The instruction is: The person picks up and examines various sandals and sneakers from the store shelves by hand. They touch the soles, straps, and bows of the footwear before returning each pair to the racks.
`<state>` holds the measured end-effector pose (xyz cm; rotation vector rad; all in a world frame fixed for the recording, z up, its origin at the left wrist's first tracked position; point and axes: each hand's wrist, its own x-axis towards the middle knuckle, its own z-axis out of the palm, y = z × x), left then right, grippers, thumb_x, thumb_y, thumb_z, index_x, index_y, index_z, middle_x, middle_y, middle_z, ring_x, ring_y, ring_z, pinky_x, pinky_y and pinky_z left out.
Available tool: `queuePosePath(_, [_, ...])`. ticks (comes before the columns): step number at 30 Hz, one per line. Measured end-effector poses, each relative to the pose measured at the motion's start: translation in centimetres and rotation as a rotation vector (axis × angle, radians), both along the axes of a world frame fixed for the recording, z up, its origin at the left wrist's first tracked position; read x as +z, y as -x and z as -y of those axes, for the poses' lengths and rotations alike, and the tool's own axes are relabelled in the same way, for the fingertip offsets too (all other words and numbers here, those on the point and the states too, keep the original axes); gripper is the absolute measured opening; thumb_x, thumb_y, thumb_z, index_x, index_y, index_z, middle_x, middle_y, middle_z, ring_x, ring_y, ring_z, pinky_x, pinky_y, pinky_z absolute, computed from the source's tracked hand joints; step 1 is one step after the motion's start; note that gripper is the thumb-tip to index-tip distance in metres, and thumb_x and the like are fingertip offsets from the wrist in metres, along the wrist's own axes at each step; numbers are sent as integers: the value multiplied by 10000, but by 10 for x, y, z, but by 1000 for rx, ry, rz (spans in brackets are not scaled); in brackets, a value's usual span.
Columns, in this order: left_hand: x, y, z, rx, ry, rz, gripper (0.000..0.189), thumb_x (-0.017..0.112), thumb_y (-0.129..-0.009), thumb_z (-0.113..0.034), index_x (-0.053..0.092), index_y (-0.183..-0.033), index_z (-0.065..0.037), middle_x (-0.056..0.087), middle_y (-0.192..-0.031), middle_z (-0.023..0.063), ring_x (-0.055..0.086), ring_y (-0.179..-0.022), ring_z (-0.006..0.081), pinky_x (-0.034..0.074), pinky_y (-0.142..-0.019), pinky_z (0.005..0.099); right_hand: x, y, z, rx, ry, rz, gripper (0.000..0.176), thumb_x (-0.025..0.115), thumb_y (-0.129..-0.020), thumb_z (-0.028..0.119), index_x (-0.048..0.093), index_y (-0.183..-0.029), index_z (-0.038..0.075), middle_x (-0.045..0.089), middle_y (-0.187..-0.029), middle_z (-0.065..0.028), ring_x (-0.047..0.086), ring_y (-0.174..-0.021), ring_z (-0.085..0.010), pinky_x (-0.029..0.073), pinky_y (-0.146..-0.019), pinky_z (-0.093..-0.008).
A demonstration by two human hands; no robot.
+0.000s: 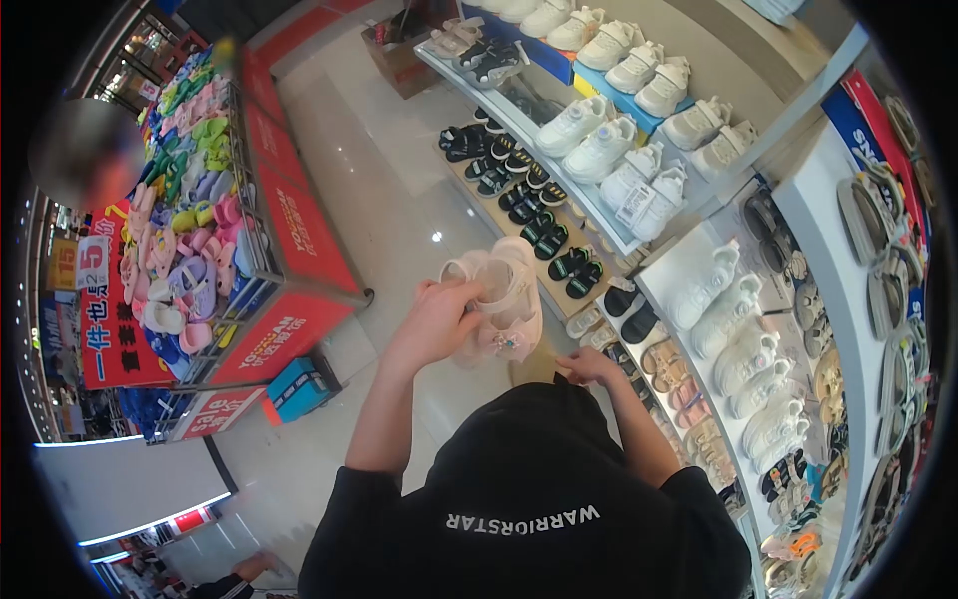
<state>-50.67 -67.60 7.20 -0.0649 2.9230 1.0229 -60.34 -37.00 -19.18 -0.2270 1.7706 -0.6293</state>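
My left hand [446, 317] is closed on a pair of pale pink sandals [516, 339], held up in front of my chest above the floor. One of them carries small coloured decorations on its strap, and the fingers reach over the near sandal's strap. To the right and lower, my right hand [594, 367] is closed with fingers curled at a small dark piece just above my black top [529, 469]. A tan, blurred shape [534, 367] shows beside it; what this hand grips I cannot tell.
At the right, shelves carry white sneakers [738, 329] and several rows of sandals. Black sandals [539, 225] line a low rack ahead. On the left stands a red bin [289, 240] heaped with colourful clogs, with a blue box [297, 389] on the floor by its corner.
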Motion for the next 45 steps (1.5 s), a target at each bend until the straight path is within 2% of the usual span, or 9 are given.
queuePosePath(1, [2,21,10,-3,11,-4,164,687,-829,-125,642,-980,-79,656,-814,123,648,-789,322,427,-826,419,22,17,18,-132,164,-8,644,652,-910,548,669,-1149,-49,738,-889,-152,717,-907,-211,553,-757,-309])
queuePosePath(5, [16,99,48,-30,104,-11,174,694,-826,-130,645,-978,-63,674,-832,136,657,-819,336,441,-817,426,125,80,98,-532,904,254,587,566,-1017,339,387,-1477,21,609,-1301,-121,644,-1088,-216,557,-849,-342])
queuePosePath(8, [21,169,76,-54,101,-22,197,697,-822,-136,652,-996,-56,680,-844,143,663,-843,340,446,-840,436,147,120,148,-536,1054,299,576,551,-1031,299,342,-1512,63,566,-1345,-107,619,-1120,-209,566,-850,-353])
queuePosePath(16, [1,298,117,-83,103,-92,199,681,-824,-132,678,-1008,-57,694,-909,145,665,-921,337,431,-902,461,153,192,226,-803,950,235,383,537,-1040,327,517,-1337,86,653,-1204,-52,664,-1027,-199,563,-779,-316])
queuePosePath(18, [-9,330,127,-107,161,-19,221,689,-816,-146,687,-1023,-68,700,-930,134,664,-947,329,418,-924,469,153,203,240,-925,1013,376,382,519,-1044,363,546,-1305,86,651,-1226,-78,671,-1056,-224,543,-744,-295])
queuePosePath(30, [-83,518,184,-490,133,-51,248,670,-783,-157,703,-1017,-80,722,-945,144,684,-948,335,481,-852,479,113,285,351,-1583,1099,396,407,517,-1046,292,490,-1338,10,617,-1258,-157,621,-1159,-263,486,-793,-312])
queuePosePath(37, [-91,565,182,-658,151,2,272,690,-802,-196,707,-1058,-104,738,-970,140,697,-980,333,477,-894,512,107,309,400,-1939,1074,314,394,477,-1055,216,436,-1342,-51,596,-1297,-198,623,-1147,-285,486,-801,-314])
queuePosePath(43, [-93,584,181,-769,289,143,338,699,-840,-275,700,-1128,-99,730,-1047,166,678,-1049,345,449,-934,536,113,302,407,-1887,1024,225,451,510,-1039,213,388,-1385,-49,649,-1212,-201,657,-1056,-232,509,-717,-280])
queuePosePath(45, [-97,586,184,-805,284,119,368,694,-843,-265,665,-1174,-109,715,-1086,163,656,-1081,357,451,-934,532,117,302,407,-1778,832,-23,515,556,-999,205,366,-1401,-55,667,-1195,-186,699,-964,-242,525,-776,-350])
